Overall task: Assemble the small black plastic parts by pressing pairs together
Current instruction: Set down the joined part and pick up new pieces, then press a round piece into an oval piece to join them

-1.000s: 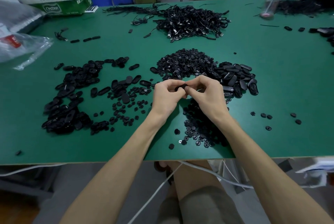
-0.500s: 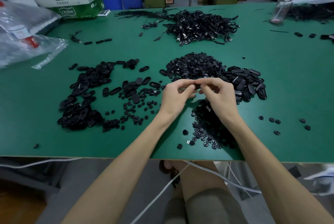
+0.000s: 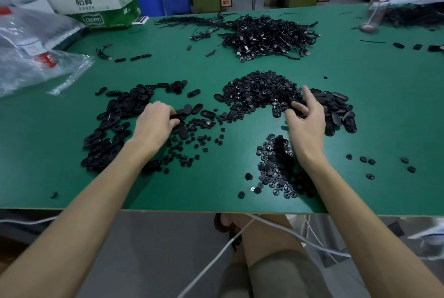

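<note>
Small black plastic parts lie in heaps on the green table (image 3: pixel 240 62). My left hand (image 3: pixel 153 125) rests at the edge of the left heap of oval parts (image 3: pixel 113 127), fingers curled around a black oval part (image 3: pixel 179 115). My right hand (image 3: pixel 306 119) is at the border between the central mound of small round parts (image 3: pixel 259 91) and the oval shells (image 3: pixel 336 110) on the right, fingers spread and touching the parts; what it holds, if anything, is hidden. A patch of small round pieces (image 3: pixel 274 168) lies near my right wrist.
A tangle of black cables (image 3: pixel 262 35) lies at the back. Clear plastic bags (image 3: pixel 31 52) and a green-and-white carton (image 3: pixel 101 6) sit at the far left, a drinking bottle (image 3: pixel 377 6) at the far right. Several stray round parts (image 3: pixel 384 163) dot the right. The table's front edge is near my elbows.
My hands were together at the centre pressing a part; now they are apart. The left went to the left oval heap with a part, the right reached into the right piles.
</note>
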A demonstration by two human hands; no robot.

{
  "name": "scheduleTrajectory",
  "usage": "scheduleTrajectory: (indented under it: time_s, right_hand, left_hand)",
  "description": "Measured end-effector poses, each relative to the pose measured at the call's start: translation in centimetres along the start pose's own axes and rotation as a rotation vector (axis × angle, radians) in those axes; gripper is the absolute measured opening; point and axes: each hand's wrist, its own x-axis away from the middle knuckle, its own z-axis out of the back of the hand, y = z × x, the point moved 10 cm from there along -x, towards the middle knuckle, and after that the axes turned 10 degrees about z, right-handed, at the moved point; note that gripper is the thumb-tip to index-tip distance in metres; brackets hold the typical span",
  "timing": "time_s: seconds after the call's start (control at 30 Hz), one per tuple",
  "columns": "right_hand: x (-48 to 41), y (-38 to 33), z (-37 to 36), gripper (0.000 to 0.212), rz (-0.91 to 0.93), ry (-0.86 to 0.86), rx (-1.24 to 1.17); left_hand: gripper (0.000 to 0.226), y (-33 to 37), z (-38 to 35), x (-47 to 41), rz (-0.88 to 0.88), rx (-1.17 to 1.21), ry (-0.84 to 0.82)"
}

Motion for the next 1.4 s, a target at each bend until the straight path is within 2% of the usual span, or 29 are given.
scheduleTrajectory:
  time_s: [0.1,0.17,0.27,0.33,0.43,0.7,0.87,1.2,1.4]
  right_hand:
    - [0.0,-0.8,-0.9,0.033,0.101,-0.108,0.114]
    - [0.4,-1.3,-2.5,0.022,0.192,-0.258,0.229]
    - [1.3,-1.2,-5.2,0.022,0.245,-0.501,0.378]
    - [1.8,-0.7,-6.0,0.03,0.232,-0.587,0.442]
    - [1.7,-0.5,-6.1,0.034,0.223,-0.586,0.461]
    - [1.4,-0.4,-5.8,0.029,0.223,-0.549,0.431]
    - [1.4,-0.5,-5.8,0.027,0.236,-0.538,0.426]
    - [1.3,-0.4,-5.8,0.024,0.248,-0.53,0.437]
    - [1.3,-0.3,-5.8,0.023,0.244,-0.53,0.436]
  left_hand:
    - [0.024,0.5,0.2,0.2,-0.036,-0.026,0.077]
    - [0.022,0.7,0.5,0.3,-0.048,-0.048,0.132]
    - [0.024,1.2,1.0,0.5,-0.053,0.002,0.2]
    - [0.024,2.4,0.6,0.9,-0.077,0.122,0.161]
    - [0.028,5.4,-0.6,1.7,-0.182,0.226,0.057]
    - [0.03,10.3,-2.2,3.1,-0.342,0.063,0.043]
    - [0.017,10.7,-2.7,3.0,-0.282,-0.096,0.109]
    - [0.02,11.5,-2.3,3.5,-0.327,-0.103,0.159]
    - [0.022,10.9,-3.0,2.0,-0.212,0.01,0.019]
